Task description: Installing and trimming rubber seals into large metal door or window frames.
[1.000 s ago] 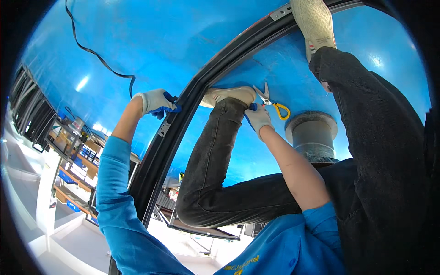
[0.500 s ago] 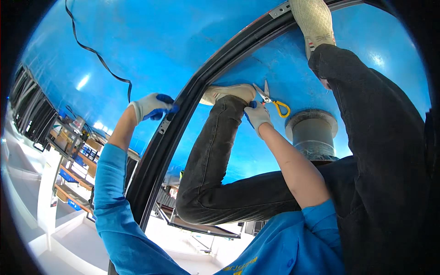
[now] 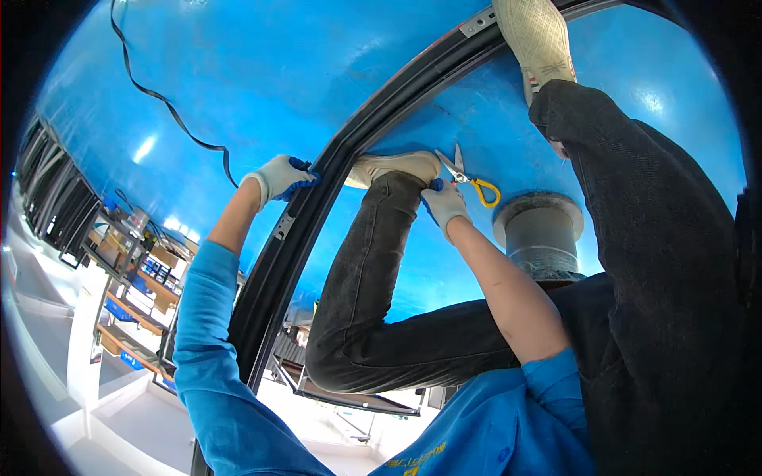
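A long, curved black frame [image 3: 329, 159] with a metal plate [image 3: 283, 228] on it lies across the blue surface. My left hand [image 3: 279, 179], in a white glove with blue fingers, is closed at the frame's outer edge, its fingertips pressed on it. My right hand [image 3: 445, 201], gloved alike, is closed beside the ankle of my bent leg, inside the frame. Whatever its fingers hold is hidden. Scissors [image 3: 485, 190] with yellow handles lie partly spread on the blue surface, just beyond the right hand.
A thin black cord [image 3: 171, 107] trails over the blue surface [image 3: 262, 71] at left. A grey spool-shaped cylinder [image 3: 544, 238] stands right of my right forearm. My shoe [image 3: 536, 40] rests over the frame's far end. Shelves [image 3: 131, 317] and racked black strips [image 3: 55, 186] are at far left.
My left hand has moved slightly right along with its forearm, and its fingers are now more bent against the frame. The right hand has barely moved.
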A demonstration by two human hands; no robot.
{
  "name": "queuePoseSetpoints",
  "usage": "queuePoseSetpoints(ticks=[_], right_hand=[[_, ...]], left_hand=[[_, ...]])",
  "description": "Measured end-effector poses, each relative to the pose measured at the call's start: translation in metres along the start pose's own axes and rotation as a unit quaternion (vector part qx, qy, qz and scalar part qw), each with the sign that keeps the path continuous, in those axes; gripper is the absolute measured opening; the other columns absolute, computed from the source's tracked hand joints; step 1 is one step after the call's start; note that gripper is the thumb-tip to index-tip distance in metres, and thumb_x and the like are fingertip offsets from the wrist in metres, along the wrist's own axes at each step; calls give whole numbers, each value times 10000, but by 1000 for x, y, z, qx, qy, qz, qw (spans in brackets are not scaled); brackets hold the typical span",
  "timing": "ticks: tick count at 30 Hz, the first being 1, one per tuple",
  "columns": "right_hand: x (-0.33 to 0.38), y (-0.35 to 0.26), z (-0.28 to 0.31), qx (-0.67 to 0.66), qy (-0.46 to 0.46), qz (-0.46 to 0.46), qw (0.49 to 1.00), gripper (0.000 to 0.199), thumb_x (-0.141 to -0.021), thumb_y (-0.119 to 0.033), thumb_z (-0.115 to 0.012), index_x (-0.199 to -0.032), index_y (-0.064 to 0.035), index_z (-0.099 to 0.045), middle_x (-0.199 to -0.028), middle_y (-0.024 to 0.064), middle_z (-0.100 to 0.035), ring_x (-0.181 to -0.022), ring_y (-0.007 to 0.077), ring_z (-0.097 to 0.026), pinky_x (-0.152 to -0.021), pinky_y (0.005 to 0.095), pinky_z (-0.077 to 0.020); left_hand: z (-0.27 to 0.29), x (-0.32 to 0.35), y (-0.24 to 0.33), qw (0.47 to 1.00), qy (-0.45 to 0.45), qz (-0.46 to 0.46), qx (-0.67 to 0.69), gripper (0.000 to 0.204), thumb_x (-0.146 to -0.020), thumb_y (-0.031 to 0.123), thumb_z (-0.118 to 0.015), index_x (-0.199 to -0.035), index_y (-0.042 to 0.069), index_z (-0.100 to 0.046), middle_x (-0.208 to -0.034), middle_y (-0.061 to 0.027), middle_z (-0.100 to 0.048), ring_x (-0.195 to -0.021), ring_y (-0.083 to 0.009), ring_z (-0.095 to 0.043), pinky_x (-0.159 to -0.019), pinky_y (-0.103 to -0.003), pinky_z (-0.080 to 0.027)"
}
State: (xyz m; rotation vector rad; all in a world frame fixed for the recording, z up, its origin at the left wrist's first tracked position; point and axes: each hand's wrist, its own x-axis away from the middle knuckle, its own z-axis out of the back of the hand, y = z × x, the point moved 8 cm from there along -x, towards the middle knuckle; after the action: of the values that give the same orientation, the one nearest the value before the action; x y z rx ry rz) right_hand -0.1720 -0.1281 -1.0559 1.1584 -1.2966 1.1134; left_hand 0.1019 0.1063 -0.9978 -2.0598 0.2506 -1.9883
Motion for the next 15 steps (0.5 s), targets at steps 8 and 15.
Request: queuePoseSetpoints(ticks=[8, 15], right_hand=[[-3, 4, 0, -5, -3, 4, 1000, 453, -830, -336, -598, -1167, -46, -686, -1107, 173, -712, -980, 358, -631, -871, 417, -505], [-3, 3, 1, 2, 9, -3, 1000, 460, -827, -354, -598, -1156, -46, -688, -1104, 170, -713, -996, 362, -629, -881, 418, -502]], left_hand=[[-2, 9, 18, 999, 8, 28, 16, 477, -853, 338, -722, -1096, -72, -705, -923, -140, -728, -741, -208, -686, -682, -309, -571], [1, -2, 13, 999, 9, 1, -33, 512, -843, 370, -724, -1087, -81, -705, -905, -133, -728, -703, -216, -679, -671, -319, -568]])
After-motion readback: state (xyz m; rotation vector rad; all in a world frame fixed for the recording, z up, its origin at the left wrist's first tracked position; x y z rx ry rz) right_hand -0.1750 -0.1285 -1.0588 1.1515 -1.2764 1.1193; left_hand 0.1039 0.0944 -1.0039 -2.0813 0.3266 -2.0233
